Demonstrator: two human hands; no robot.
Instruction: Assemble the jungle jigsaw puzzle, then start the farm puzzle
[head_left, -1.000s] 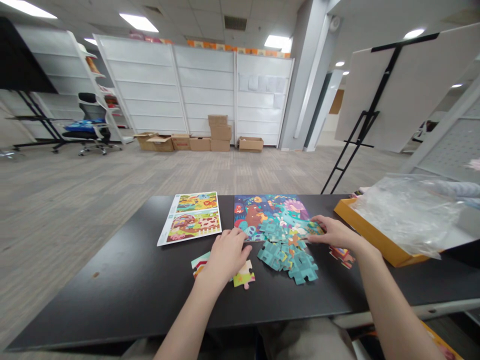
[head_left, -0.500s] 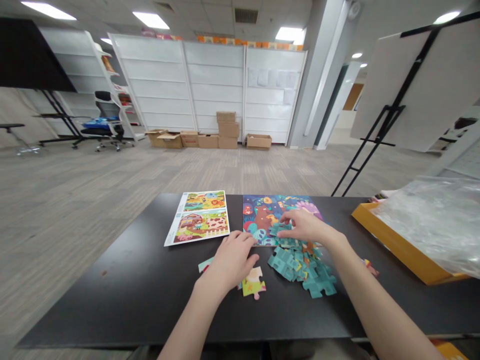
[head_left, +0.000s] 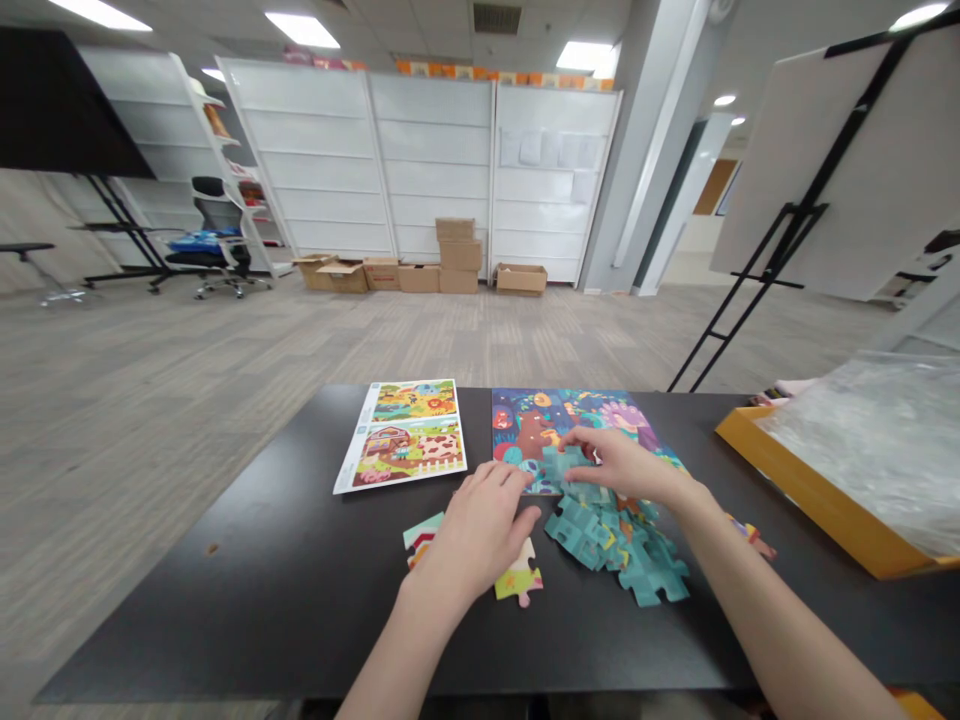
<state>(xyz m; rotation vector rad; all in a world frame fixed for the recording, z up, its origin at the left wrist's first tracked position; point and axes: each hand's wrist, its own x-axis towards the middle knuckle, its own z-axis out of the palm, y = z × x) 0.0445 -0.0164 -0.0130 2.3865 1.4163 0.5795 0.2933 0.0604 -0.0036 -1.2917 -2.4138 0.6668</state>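
Observation:
Teal-backed puzzle pieces lie in a heap right of centre, partly over the lower edge of a colourful picture sheet with a bear. My right hand has its thumb and fingers round a teal piece at the top of the heap. My left hand rests palm down with fingers spread, over a few face-up pieces; a yellow-green piece and a green and red piece stick out from under it.
On the left of the black table lies a white sheet with two farm and animal pictures. An orange box with clear plastic stands at the right, near a few loose pieces.
The view has shifted slightly. My left hand has moved a little to the right over the face-up pieces, uncovering more of the green and red one. A teal piece is now lifted more at my right fingertips.

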